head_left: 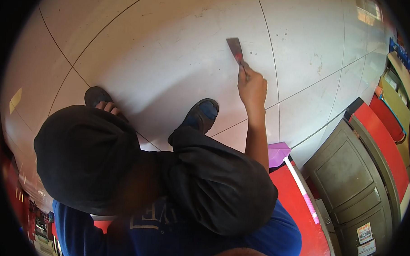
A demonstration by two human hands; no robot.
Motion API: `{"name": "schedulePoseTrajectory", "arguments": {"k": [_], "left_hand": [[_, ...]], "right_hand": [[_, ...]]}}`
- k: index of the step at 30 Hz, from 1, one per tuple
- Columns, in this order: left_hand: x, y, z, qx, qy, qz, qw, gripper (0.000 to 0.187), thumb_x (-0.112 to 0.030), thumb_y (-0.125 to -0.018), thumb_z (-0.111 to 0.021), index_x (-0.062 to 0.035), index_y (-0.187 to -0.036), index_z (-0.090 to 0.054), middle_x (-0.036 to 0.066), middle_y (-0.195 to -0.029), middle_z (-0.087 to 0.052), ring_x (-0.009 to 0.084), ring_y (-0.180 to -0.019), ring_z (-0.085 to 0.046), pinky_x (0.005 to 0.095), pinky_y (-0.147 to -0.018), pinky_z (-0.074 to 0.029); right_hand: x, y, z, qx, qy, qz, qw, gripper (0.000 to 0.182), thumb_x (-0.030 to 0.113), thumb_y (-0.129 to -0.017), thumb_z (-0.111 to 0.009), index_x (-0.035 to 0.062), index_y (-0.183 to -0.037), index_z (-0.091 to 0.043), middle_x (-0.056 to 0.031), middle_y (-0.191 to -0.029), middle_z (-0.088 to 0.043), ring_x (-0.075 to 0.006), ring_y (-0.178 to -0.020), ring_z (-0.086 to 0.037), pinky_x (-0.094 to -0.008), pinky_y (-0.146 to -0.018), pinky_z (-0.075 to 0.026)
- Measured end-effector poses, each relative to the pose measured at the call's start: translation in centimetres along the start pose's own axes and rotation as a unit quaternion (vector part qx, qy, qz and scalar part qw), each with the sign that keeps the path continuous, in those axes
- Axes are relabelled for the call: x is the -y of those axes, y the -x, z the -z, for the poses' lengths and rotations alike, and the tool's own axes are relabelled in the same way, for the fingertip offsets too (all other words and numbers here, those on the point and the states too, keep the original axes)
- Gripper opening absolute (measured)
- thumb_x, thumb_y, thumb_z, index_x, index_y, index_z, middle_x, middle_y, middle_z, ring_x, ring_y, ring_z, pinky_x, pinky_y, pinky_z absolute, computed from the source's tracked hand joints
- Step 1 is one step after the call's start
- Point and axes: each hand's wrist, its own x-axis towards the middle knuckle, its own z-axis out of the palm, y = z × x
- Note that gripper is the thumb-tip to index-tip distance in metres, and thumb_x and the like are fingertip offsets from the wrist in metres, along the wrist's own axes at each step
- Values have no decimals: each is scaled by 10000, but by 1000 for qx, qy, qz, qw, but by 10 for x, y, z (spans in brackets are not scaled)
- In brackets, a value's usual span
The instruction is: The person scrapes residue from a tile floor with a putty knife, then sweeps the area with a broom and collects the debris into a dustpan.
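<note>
My right hand (253, 87) is closed around the handle of a scraper (235, 48) with a flat, dark, widening blade and some red near its neck. The blade points away from me, over the pale tiled floor (171, 50). Small dark spots dot the floor just right of the blade. Only the fingers of my left hand (107, 108) show, beside my left shoe (97, 95) and past my knee; the knee hides the rest. My right shoe (203, 113) stands on the tiles between the two hands.
To my right lies a purple dustpan (278, 153) with a white and pink handle, by a red surface (297, 201). Beyond it stands a dark panelled cabinet (348, 173) with a red top edge. Boxes and other items (396, 89) line the far right. My bent knees (84, 153) fill the foreground.
</note>
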Motion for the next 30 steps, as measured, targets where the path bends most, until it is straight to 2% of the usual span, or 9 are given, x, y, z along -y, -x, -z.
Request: {"name": "schedulePoseTrajectory", "arguments": {"k": [4,8,11,13,15,17,20,26,30], "left_hand": [[1,-5,8,6,-14,-13,1000,265,-274,-840,-598,-115,-1050,-578,68,-1073,-561,267,-1077,-522,387,-830,-482],[6,-3,15,16,-21,-26,999,268,-277,-843,-596,-113,-1054,-577,71,-1077,-561,268,-1079,-523,389,-826,-485],[7,-4,17,21,-17,-34,999,271,-280,-845,-595,-112,-1057,-577,74,-1080,-561,268,-1081,-524,389,-823,-488],[4,-5,20,24,-21,-38,999,272,-282,-847,-594,-112,-1059,-577,75,-1082,-561,269,-1083,-525,390,-821,-489],[2,-5,26,25,-30,-41,998,274,-284,-849,-594,-111,-1061,-577,77,-1084,-561,269,-1084,-525,390,-819,-491],[0,-3,30,29,-33,-45,998,276,-286,-851,-593,-110,-1063,-576,78,-1086,-561,269,-1085,-525,391,-817,-492],[-1,-1,35,31,-33,-52,998,279,-289,-853,-592,-109,-1066,-576,80,-1089,-561,270,-1087,-526,392,-815,-495],[-17,2,40,53,-55,-51,996,284,-294,-858,-590,-107,-1071,-575,85,-1095,-561,270,-1091,-528,393,-809,-499],[-14,3,33,69,-68,-52,994,288,-298,-862,-588,-106,-1075,-575,88,-1099,-561,271,-1093,-528,394,-805,-502]], "right_hand": [[49,-48,3,11,-23,-8,1000,293,255,-932,-550,140,-1168,-681,-228,-779,-646,-401,-738,-648,-412,-681,-516],[19,27,-4,37,-21,-15,999,279,270,-932,-551,181,-1159,-685,-223,-789,-656,-422,-759,-645,-445,-693,-520],[41,22,-5,73,3,-53,996,273,273,-932,-548,181,-1145,-692,-226,-800,-660,-424,-788,-646,-455,-703,-522],[64,-24,-19,24,-23,-8,999,284,298,-930,-552,172,-1145,-688,-234,-794,-657,-427,-788,-646,-486,-715,-522],[74,-40,-19,40,-21,0,999,288,305,-929,-555,177,-1151,-685,-234,-792,-659,-427,-787,-647,-487,-719,-524],[70,-2,4,53,5,-9,999,265,285,-912,-570,188,-1125,-695,-226,-785,-669,-433,-785,-658,-511,-704,-531],[43,46,0,78,29,-36,996,266,280,-919,-563,193,-1134,-693,-220,-781,-672,-430,-762,-659,-512,-694,-532],[101,-40,-15,44,-18,41,998,255,277,-938,-545,188,-1129,-689,-219,-764,-670,-423,-744,-660,-509,-677,-535],[65,40,-12,67,32,32,997,278,280,-930,-551,234,-1175,-675,-208,-776,-677,-423,-754,-663,-520,-690,-535]]}}
